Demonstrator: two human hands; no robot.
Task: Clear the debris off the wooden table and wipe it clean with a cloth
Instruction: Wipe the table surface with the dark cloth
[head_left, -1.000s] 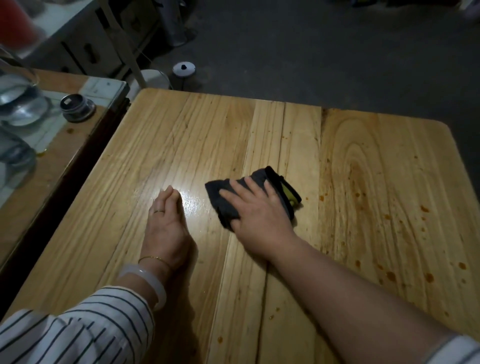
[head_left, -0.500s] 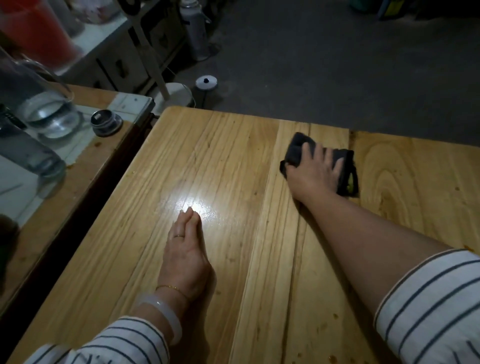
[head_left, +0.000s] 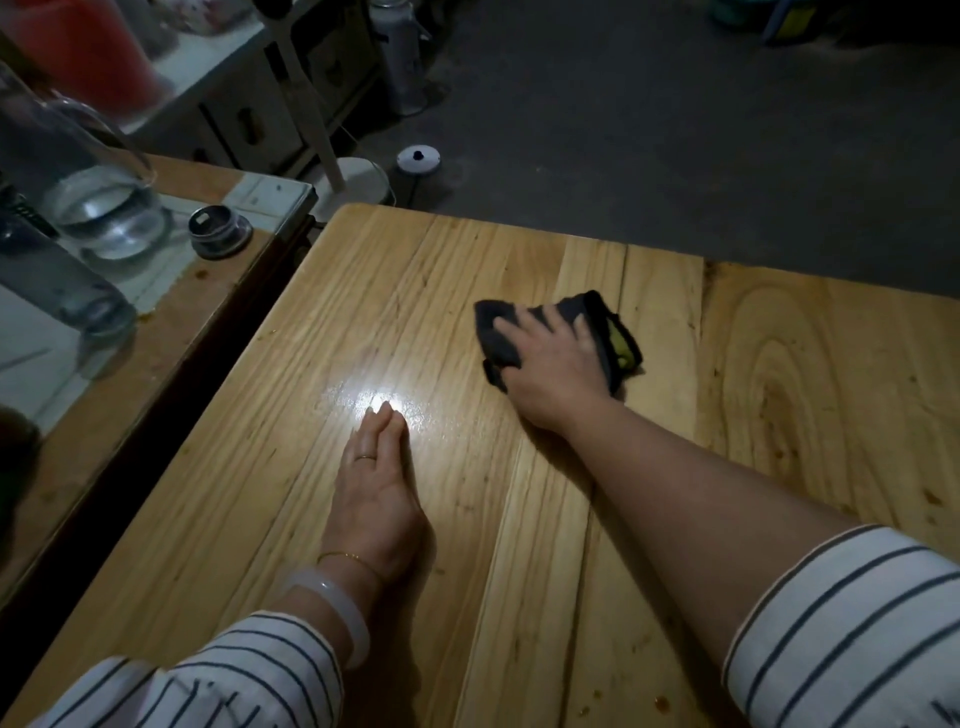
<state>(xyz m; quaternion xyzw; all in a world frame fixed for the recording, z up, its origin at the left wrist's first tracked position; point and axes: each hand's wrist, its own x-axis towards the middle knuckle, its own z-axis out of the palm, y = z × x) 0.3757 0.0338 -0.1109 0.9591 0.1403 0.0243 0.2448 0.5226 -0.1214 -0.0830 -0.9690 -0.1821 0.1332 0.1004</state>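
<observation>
A light wooden table (head_left: 415, 291) fills the lower part of the view. On its far middle lies a dark grey cloth (head_left: 496, 332) with a yellow-green patch at its right end. My right hand (head_left: 553, 371) presses flat on the cloth, fingers spread and straight. My left hand (head_left: 374, 488) rests flat on the wood nearer to me, fingers together, beside a bright glare spot. It holds nothing. Small brown stains dot the table's near right part (head_left: 815, 704).
A second, darker table (head_left: 171, 322) stands close on the left with a glass jug (head_left: 98, 208), a small metal lid (head_left: 218, 231) and a glass sheet. Beyond the far edge is dark floor with a white fan base (head_left: 358, 182) and a round spool (head_left: 418, 158).
My right hand slid the cloth from near me to the far edge, then back toward me and leftward. The left hand stays flat in place.
</observation>
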